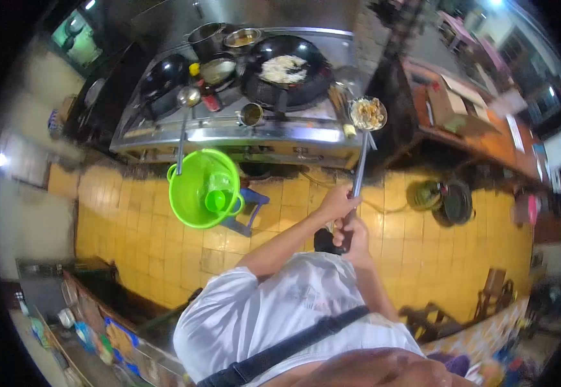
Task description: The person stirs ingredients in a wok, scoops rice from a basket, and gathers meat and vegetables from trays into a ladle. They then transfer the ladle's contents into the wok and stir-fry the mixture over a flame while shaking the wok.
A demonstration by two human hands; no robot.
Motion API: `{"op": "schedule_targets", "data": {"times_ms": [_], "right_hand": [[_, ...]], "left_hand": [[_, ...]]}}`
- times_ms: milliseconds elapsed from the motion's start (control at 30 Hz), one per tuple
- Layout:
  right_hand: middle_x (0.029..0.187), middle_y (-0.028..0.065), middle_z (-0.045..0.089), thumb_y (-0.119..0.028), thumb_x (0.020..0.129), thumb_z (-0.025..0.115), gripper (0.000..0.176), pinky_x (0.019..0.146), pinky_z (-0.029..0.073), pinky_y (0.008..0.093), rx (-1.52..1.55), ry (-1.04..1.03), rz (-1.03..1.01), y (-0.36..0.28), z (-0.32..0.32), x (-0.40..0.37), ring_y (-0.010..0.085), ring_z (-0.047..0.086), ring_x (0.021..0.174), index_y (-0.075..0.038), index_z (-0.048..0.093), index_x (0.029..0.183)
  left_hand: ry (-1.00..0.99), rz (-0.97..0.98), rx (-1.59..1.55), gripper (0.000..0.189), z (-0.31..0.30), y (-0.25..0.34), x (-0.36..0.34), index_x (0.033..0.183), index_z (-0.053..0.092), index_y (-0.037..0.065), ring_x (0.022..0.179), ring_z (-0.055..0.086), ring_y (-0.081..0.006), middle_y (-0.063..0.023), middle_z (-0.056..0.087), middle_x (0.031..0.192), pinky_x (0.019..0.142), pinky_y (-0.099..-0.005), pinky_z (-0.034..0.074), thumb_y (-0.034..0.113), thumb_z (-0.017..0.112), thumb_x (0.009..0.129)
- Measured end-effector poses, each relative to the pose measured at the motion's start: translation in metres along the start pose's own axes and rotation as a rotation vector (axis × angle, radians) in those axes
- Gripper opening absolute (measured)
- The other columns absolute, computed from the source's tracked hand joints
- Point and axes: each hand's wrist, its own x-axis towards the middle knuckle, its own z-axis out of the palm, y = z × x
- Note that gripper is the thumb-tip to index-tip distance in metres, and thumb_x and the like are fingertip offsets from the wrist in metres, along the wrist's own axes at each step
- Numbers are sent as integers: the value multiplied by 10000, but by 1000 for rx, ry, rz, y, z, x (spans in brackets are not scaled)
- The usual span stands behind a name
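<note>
Ladle [361,158] up and loaded: its bowl carries a heap of pale cooked food and hangs right at the right-hand front corner of the steel table [261,134], just beside the edge rather than over the big wok [287,71]. The left hand [337,203] is wrapped round the long handle higher up. The right hand [357,240] is clenched round the handle's end, close in at the chest. Both have a firm grip on that shaft.

The wok itself shows more of the pale food spread across its middle. A small pot [251,115] sits at the table's front edge. A yellow-capped bottle [206,91] stands between it and the darker wok [164,74] on the left. A second ladle [183,126] leans over the front edge, its handle dropping to the rim of the green bucket [193,193].

That bucket sits on a blue stool [249,209], well left of the hands. Open yellow floor [390,258] lies to the right of the person, running out to a burner [451,201] set on the tiles. A wooden side table [480,132] closes off the far right.
</note>
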Motion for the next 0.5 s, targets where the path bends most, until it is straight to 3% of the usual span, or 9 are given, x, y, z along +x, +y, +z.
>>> {"op": "schedule_targets", "data": {"times_ms": [67, 100, 167, 200, 300, 367, 400, 433, 500], "right_hand": [[705, 82, 507, -61, 760, 430, 147, 358, 350, 259, -85, 30, 22, -32, 20, 45, 125, 482, 472, -74, 431, 906], [705, 82, 507, -61, 760, 430, 147, 358, 350, 259, -103, -2, 53, -50, 25, 75, 125, 482, 472, -74, 431, 906], [624, 69, 489, -73, 769, 449, 118, 349, 359, 272, -449, 37, -8, -81, 32, 134, 137, 459, 415, -61, 445, 887], [600, 61, 480, -79, 774, 455, 113, 345, 363, 279, -581, 9, -39, -100, 44, 166, 141, 450, 398, -50, 449, 883], [614, 101, 527, -105, 778, 497, 162, 359, 411, 327, -938, -117, -213, -121, 72, 273, 185, 495, 393, -12, 455, 904], [696, 173, 589, -126, 770, 535, 238, 466, 483, 374, -1388, -7, -367, -113, 91, 330, 260, 599, 529, 17, 458, 944], [810, 231, 615, -154, 765, 565, 323, 629, 513, 429, -1681, 69, -668, -101, 92, 354, 329, 636, 754, 24, 448, 1008], [869, 250, 608, -171, 757, 588, 489, 743, 494, 456, -1916, 72, -592, -93, 91, 377, 359, 606, 889, 35, 408, 1163], [910, 262, 597, -176, 760, 592, 647, 768, 489, 454, -2040, 206, -469, -81, 95, 396, 365, 600, 903, 27, 302, 1301]], "left_hand": [[-101, -106, -48, 240, -35, 17, 38, 855, 612, 27, 672, 567, -91, -36, 604, 717, 587, -262, 440, 266, 587, 851], [-54, -119, -50, 240, -50, 10, 58, 855, 612, 27, 672, 567, -91, -36, 604, 717, 587, -262, 440, 266, 587, 851], [49, -122, -150, 326, -92, -17, 76, 1021, 616, 39, 789, 574, -95, -44, 631, 847, 688, -258, 450, 328, 543, 889], [72, -199, -400, 360, -114, 5, 66, 1151, 569, 61, 873, 577, -109, -47, 635, 961, 762, -273, 453, 324, 496, 916], [286, -320, -490, 405, -157, -39, 44, 1167, 546, 60, 897, 588, -133, -39, 629, 1003, 757, -294, 466, 360, 524, 896], [267, -494, -404, 477, -184, -56, 28, 1171, 529, 45, 904, 591, -154, -61, 619, 1013, 756, -289, 468, 412, 551, 867], [265, -496, -394, 477, -196, -68, 21, 1171, 529, 45, 904, 591, -154, -61, 619, 1013, 756, -289, 468, 412, 551, 867], [331, -523, -452, 506, -208, -81, 15, 1158, 527, 37, 891, 591, -155, -70, 615, 1016, 752, -285, 468, 438, 560, 852], [391, -555, -507, 536, -229, -97, 24, 1145, 525, 29, 879, 590, -156, -80, 611, 1019, 749, -281, 468, 465, 570, 837]]}}
